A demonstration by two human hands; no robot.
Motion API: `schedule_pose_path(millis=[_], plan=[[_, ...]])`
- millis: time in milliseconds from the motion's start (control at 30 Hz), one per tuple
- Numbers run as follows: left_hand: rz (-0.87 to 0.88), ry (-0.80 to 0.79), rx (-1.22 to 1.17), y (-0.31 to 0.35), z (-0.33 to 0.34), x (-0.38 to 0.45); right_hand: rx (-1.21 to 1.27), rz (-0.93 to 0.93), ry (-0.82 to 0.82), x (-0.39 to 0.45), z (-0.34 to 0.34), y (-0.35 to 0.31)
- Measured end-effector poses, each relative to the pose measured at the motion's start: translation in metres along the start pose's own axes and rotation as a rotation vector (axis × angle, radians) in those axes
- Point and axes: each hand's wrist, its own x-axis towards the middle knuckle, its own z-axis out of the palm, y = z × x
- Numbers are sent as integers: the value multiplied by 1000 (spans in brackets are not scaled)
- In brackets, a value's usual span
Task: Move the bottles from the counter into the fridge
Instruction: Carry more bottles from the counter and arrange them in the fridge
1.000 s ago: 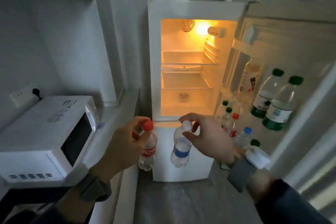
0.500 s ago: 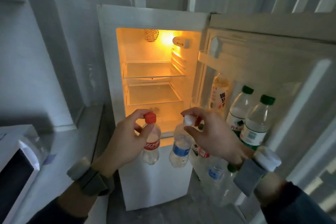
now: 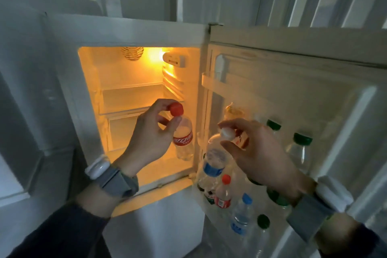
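Observation:
A small white fridge (image 3: 125, 29) stands open, its inside lit orange. My left hand (image 3: 150, 138) pinches the red cap of a clear red-labelled bottle (image 3: 184, 140), which hangs in front of the fridge's lower compartment. My right hand (image 3: 257, 153) pinches the white cap of a clear blue-labelled bottle (image 3: 213, 161), hanging by the door's hinge side above the lower door rack. Both bottles hang upright.
The open door (image 3: 293, 81) swings to the right. Its racks hold several bottles: green-capped ones (image 3: 299, 148), a red-capped one (image 3: 223, 195) and a blue-capped one (image 3: 240, 216). Glass shelves (image 3: 134, 94) inside are bare. A grey counter ledge (image 3: 56, 153) lies to the left.
I have come closer to the fridge. Both hands carried their bottles up and forward; the red-capped one now hangs at the compartment, the blue-labelled one near the door rack. The microwave left view.

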Motion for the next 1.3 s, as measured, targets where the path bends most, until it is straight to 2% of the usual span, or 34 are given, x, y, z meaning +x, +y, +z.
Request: schedule_pose_path(millis=[300,633,833,1133,1300], plan=[[-18,2,-185,-41,37,87,-30,180,104,10,-2,3],[-63,-60,-234,-60,80,113,-26,328,73,10,-1,2],[-83,-92,-233,-62,106,119,-58,334,79,11,-5,-1],[-65,-32,-173,-60,109,119,-52,337,59,15,-3,2],[-131,38,-211,-54,110,121,-37,317,51,16,-2,4]])
